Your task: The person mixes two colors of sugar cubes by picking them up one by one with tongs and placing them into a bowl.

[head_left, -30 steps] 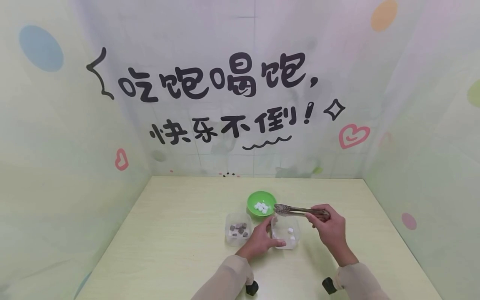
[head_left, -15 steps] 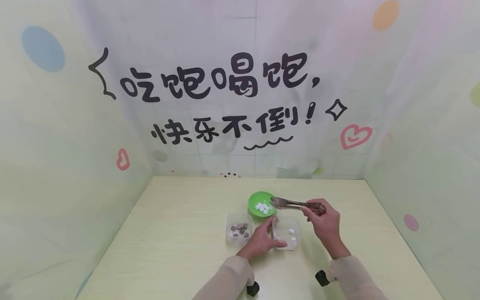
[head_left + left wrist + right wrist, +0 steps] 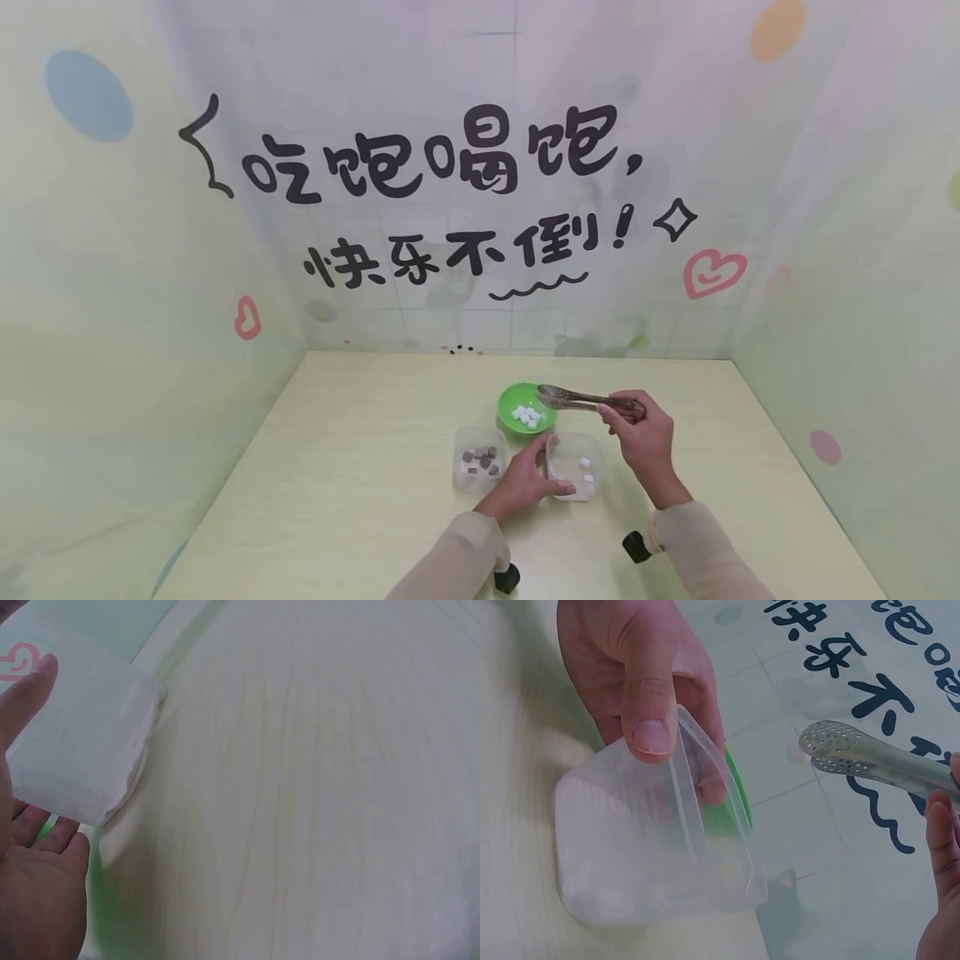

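Observation:
My left hand (image 3: 521, 482) grips a clear plastic container (image 3: 564, 468), thumb over its near wall and fingers at its far left side. Two white cubes (image 3: 586, 467) lie inside it. In the right wrist view the thumb of the left hand (image 3: 641, 667) overlaps the rim of the container (image 3: 622, 855). Metal tongs (image 3: 577, 399) with perforated tips are held in my right hand (image 3: 648, 437). Their tips hover over the right edge of a green bowl (image 3: 513, 395) holding several white cubes (image 3: 527, 415). Between the tips of the tongs (image 3: 877, 757) nothing shows.
Left of my left hand stands a second clear container (image 3: 459, 479) with several brown cubes (image 3: 483, 459). All sit on a pale wooden table (image 3: 360, 492). A printed cloth wall (image 3: 420, 325) rises behind the table, with similar walls at both sides.
My right hand and the tongs have moved left and away from me, from beside the bowl's right rim to over it. The left hand and the container it grips have stayed in place.

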`<state>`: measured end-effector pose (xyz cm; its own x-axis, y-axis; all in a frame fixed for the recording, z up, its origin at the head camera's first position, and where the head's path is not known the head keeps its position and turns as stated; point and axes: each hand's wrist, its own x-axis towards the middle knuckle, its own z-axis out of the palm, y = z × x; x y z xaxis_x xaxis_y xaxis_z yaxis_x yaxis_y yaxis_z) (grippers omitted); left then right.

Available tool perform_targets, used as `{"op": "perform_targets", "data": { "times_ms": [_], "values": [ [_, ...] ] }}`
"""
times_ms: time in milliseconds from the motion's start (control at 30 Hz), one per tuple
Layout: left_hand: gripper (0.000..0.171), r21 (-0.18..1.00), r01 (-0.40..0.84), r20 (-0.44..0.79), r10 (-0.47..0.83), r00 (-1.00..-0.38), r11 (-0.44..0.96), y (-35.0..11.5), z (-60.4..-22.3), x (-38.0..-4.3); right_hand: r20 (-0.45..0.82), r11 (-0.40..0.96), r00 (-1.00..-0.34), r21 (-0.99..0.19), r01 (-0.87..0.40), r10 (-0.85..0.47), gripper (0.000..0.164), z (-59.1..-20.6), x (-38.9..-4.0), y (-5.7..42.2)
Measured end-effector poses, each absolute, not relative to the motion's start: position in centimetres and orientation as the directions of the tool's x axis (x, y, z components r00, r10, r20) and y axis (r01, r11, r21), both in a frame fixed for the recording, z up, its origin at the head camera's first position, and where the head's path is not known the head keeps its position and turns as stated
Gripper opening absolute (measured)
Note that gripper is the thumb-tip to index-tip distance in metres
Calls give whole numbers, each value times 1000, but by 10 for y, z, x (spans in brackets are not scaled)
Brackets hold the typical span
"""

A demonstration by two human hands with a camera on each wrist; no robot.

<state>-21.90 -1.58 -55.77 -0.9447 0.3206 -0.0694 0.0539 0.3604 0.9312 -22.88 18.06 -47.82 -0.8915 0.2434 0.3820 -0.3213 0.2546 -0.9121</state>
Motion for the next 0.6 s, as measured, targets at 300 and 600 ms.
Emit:
{"op": "perform_targets", "data": {
  "times_ms": [300, 600],
  "values": [
    [96, 935, 55, -65, 322, -944, 350, -16, -559, -220, 379, 220, -893, -918, -329, 244, 24, -480, -231, 178],
    [98, 933, 53, -70, 324, -943, 356, -16, -559, -221, 381, 217, -893, -917, -334, 239, 25, -479, -227, 181]
  ]
}}
